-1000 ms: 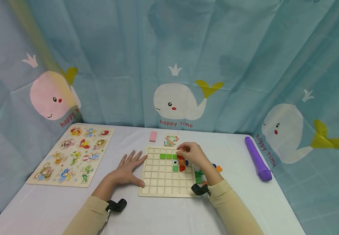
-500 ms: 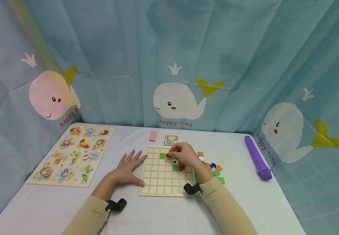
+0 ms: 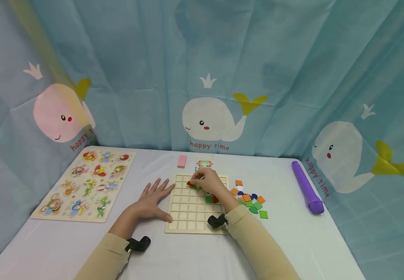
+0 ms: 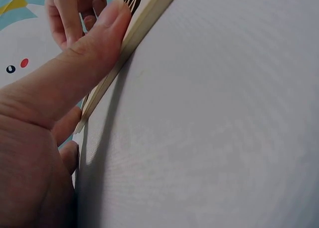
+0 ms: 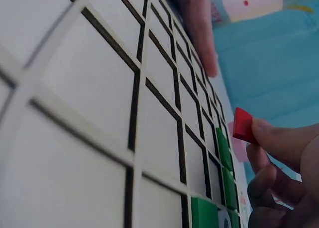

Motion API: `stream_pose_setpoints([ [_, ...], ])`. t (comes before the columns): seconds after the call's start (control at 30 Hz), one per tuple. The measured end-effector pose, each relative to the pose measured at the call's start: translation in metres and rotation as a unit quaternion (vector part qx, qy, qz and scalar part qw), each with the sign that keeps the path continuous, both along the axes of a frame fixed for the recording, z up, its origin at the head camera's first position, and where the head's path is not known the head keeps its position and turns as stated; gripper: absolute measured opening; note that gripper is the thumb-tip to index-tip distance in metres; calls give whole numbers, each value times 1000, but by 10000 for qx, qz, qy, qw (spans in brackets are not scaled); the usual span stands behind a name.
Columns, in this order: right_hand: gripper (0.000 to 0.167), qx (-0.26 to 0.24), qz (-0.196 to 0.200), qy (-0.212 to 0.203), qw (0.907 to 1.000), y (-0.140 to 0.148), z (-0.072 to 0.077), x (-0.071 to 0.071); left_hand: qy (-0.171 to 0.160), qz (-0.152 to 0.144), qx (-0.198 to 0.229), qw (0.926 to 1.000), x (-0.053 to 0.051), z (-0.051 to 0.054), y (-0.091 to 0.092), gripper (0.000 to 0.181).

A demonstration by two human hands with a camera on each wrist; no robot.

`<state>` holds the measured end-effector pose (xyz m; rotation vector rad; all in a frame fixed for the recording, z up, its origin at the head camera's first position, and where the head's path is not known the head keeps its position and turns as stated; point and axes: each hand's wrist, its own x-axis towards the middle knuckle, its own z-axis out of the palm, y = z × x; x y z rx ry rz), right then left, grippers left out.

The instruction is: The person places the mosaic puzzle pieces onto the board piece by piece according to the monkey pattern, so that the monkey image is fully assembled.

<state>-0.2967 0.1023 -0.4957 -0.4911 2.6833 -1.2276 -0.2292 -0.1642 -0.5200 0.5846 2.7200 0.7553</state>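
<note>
A wooden grid board [image 3: 184, 217] lies in the middle of the table, with green tiles, a red tile and an eye tile in its cells. My right hand [image 3: 210, 184] pinches a small red tile [image 5: 242, 125] between thumb and fingers, above the upper left part of the grid. In the right wrist view that tile hangs just over a row of green tiles [image 5: 224, 148]. My left hand [image 3: 153, 202] lies spread at the board's left edge, thumb and fingertips touching it. The left wrist view shows the left thumb [image 4: 89, 53] against the board's rim.
Loose orange, green, blue and white tiles [image 3: 253, 204] lie right of the board. Behind it are a pattern card [image 3: 204, 163] and a pink block [image 3: 182, 161]. An insect puzzle board [image 3: 93, 186] lies left, a purple stick [image 3: 307, 188] far right.
My right hand has moved left across the board's upper rows, carrying the red tile, which uncovers the loose tiles on the right. The left hand stays at the board's edge.
</note>
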Motion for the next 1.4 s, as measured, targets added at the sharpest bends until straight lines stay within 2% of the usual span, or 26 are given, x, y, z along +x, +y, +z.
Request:
stream_pose_setpoints([
  [0.33,10,207,-40,91,9997,-22,-7,-8,43,-84,71,9999,0,0,0,126],
  [0.77,8,752,85,163,9970,-25,-4,-9,114,-58,117,9998,1,4,1,126],
  [0.93,7,811,144,158,9965,-26,-2,-7,153,-85,225,9996,1,4,1,126],
  [1.23,15,534,42,165,9984,-7,10,3,88,-9,85,9999,0,0,0,127],
  [1.4,19,433,63,270,9987,13,12,8,79,4,116,9999,0,-2,0,128],
])
